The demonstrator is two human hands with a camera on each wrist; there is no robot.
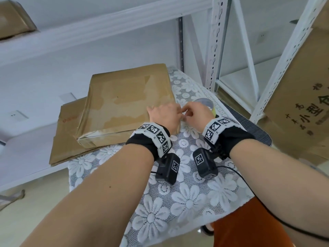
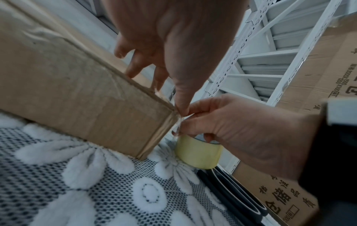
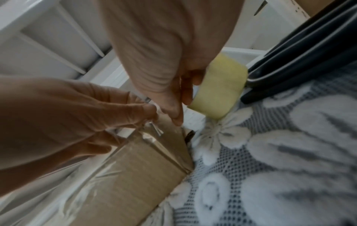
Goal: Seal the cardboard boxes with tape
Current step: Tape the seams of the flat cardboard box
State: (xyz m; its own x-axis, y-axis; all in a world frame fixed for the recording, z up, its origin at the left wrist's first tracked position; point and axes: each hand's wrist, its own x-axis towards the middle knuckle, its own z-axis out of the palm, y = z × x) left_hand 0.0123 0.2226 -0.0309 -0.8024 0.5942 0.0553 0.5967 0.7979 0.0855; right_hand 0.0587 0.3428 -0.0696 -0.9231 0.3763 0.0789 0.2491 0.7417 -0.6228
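Note:
A flat cardboard box [image 1: 124, 104] with clear tape along its edges lies on a table covered by a lace flower cloth [image 1: 187, 193]. My left hand [image 1: 170, 113] is at the box's near right corner [image 2: 170, 111]. Its thumb [image 2: 179, 94] presses down on the corner and its fingers rest on the box top, pinching the clear tape strip [image 3: 152, 131] there. My right hand [image 1: 192, 111] is right beside it. It holds the yellowish tape roll [image 2: 199, 151] with fingers in the core, while its thumb and forefinger pinch the strip against the corner. The roll [image 3: 218, 88] hangs just above the cloth.
A second flattened carton [image 1: 67, 132] lies under the box at the left. White metal shelving [image 1: 217, 41] stands behind and to the right. A large printed carton [image 1: 299, 97] leans at the right. The table's dark rim [image 1: 249, 125] runs close past the roll.

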